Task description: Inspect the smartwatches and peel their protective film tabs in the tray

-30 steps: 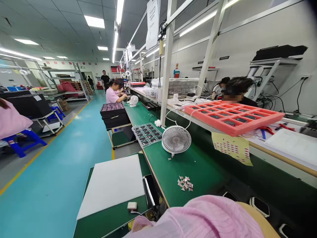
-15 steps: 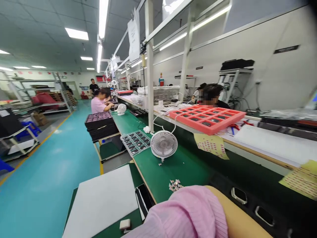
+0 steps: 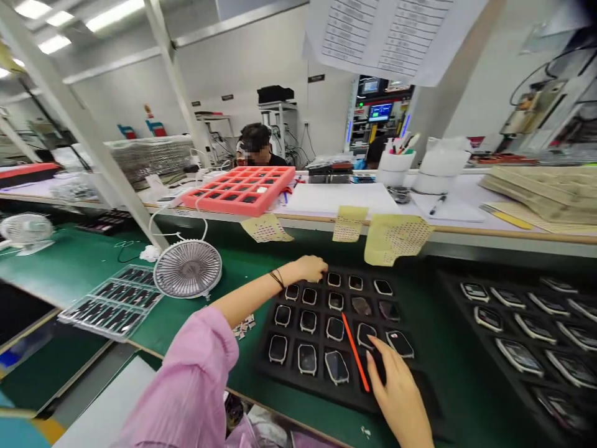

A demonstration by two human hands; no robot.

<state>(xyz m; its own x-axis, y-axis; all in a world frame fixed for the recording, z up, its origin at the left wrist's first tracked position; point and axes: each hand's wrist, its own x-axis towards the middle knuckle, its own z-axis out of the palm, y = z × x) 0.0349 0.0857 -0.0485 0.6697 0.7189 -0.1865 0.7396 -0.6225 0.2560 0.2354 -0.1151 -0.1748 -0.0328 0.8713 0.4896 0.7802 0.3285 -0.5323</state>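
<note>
Now that the head has turned from the aisle to the counter, both hands have come into view over a black foam tray (image 3: 275,376), which lies near the front edge of the green counter (image 3: 69,274). The left hand (image 3: 308,269), in a pink sleeve (image 3: 196,373), rests loosely curled at the tray's top edge, with nothing showing in its hold. The right hand (image 3: 396,398) lies open at the lower right of the tray. An orange stick (image 3: 355,351) runs just beside its fingers (image 3: 374,351), and I cannot tell whether they hold it.

Sixteen watch cases (image 3: 334,328) show in the tray's pockets, three, five, five and three by row; the hands may hide others. A second black tray (image 3: 471,317) off to the right holds about a dozen more. Left of the hands are two white desk fans (image 3: 188,269), one clear tray of dark pieces (image 3: 112,302) and one small heap of scraps (image 3: 245,325). Beyond, on the raised shelf (image 3: 326,214), sits one red foam tray (image 3: 237,190), with three dotted yellow sheets (image 3: 396,239) hanging from the shelf's edge.
</note>
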